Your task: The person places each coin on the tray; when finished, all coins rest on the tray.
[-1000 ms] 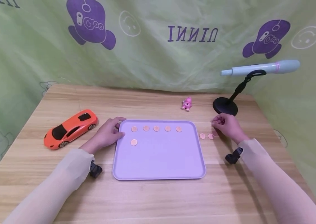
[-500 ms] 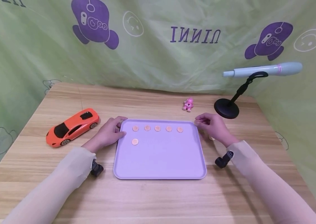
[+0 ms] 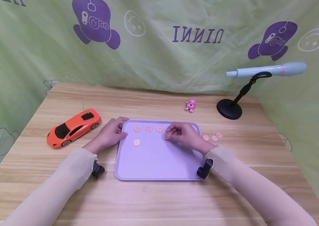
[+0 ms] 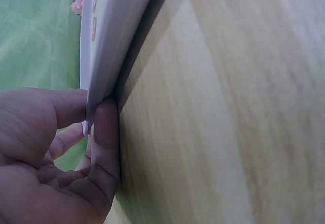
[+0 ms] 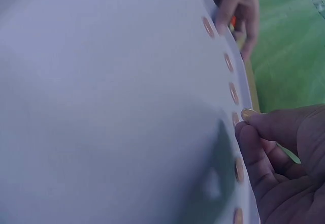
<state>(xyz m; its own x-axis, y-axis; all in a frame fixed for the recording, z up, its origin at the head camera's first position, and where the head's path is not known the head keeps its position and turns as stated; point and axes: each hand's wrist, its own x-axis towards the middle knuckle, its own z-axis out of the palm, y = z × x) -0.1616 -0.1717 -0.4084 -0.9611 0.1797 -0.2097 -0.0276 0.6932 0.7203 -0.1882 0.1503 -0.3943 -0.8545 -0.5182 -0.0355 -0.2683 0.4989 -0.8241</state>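
Observation:
A lilac tray [image 3: 154,163] lies on the table, and my left hand [image 3: 109,133] grips its far left corner. The left wrist view shows a thumb [image 4: 71,106] on the rim and a bent finger [image 4: 105,132] against the underside. Over the tray's far part, my right hand [image 3: 186,135] pinches a copper coin [image 5: 248,114] between thumb and fingertip. Several coins lie in a row along the far edge, such as this coin [image 3: 159,129]; my right hand covers part of that row in the head view. A single coin [image 3: 136,142] starts a second row at left.
Right of the tray, three loose coins [image 3: 214,138] lie on the wooden table [image 3: 159,201]. An orange toy car [image 3: 74,128] stands at left. Behind the tray are a small pink figure [image 3: 190,105] and, further right, a black stand [image 3: 229,109] bearing a pale blue microphone [image 3: 267,71].
My right hand has picked up a coin from the table right of the tray and carried it left over the tray. My left hand stays on the corner.

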